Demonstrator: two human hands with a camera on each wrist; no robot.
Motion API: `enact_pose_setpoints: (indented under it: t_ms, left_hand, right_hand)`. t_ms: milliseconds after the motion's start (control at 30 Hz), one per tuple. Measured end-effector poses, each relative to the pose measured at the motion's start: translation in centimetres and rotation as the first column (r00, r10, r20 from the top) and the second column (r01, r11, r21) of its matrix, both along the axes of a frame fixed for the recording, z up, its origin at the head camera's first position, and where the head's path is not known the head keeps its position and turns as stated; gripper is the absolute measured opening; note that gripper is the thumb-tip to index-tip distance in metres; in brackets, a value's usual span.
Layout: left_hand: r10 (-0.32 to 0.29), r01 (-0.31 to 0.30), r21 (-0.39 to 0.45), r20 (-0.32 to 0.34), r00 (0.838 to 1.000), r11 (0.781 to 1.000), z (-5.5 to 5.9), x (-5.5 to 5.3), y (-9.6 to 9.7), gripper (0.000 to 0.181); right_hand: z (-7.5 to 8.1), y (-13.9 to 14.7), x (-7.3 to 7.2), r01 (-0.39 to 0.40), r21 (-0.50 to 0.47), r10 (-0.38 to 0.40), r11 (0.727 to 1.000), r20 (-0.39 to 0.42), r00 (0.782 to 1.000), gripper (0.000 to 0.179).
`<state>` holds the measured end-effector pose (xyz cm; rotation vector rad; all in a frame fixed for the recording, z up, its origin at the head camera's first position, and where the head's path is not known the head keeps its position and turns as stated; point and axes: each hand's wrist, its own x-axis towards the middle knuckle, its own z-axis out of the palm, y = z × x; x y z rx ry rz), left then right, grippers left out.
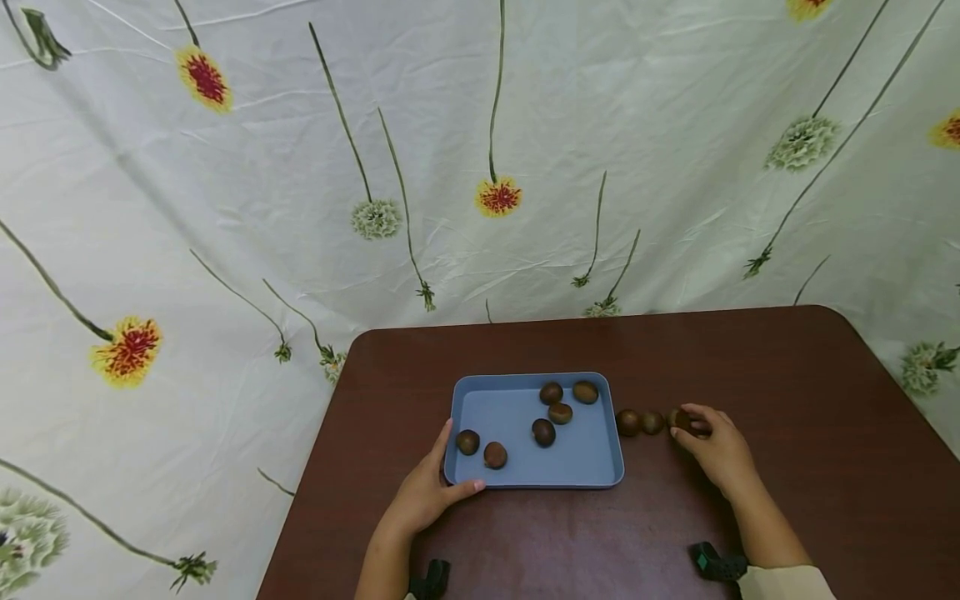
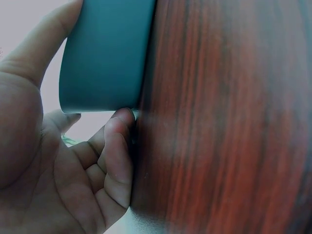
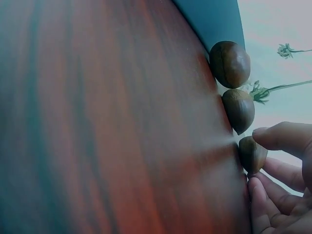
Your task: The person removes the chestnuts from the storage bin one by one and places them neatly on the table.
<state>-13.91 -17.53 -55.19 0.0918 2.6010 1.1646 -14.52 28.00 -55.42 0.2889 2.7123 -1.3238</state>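
My left hand [image 1: 424,493] holds the near left corner of a shallow blue tray [image 1: 517,479], with the thumb at its front rim and a finger along its left side. In the left wrist view the other fingers [image 2: 118,153] curl beside the tray's wall [image 2: 105,58], low on the table. To the right of the tray, my right hand [image 1: 718,446] pinches a brown chestnut [image 3: 252,155] between thumb and fingers, at the table surface. This chestnut ends a row with two others: a middle chestnut [image 1: 652,422] and a chestnut [image 1: 628,422] right against the tray's wall.
Several chestnuts lie spread in the tray, among them a chestnut [image 1: 468,442] at the left and a chestnut [image 1: 585,392] in the far right corner. The dark brown table [image 1: 810,400] has rounded far corners. Behind it hangs a white flowered cloth [image 1: 660,108].
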Motion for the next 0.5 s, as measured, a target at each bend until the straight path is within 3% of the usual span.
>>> enact_pose_setpoints:
  t_ms: [500]
  left_hand:
    - [0.005,-0.005,0.016,-0.004,1.000,1.000,-0.05,-0.04,-0.03,0.113]
  right_hand:
    - [0.19,0.55,0.22,0.044,-0.175,-0.034,0.984,0.060,0.998,0.071]
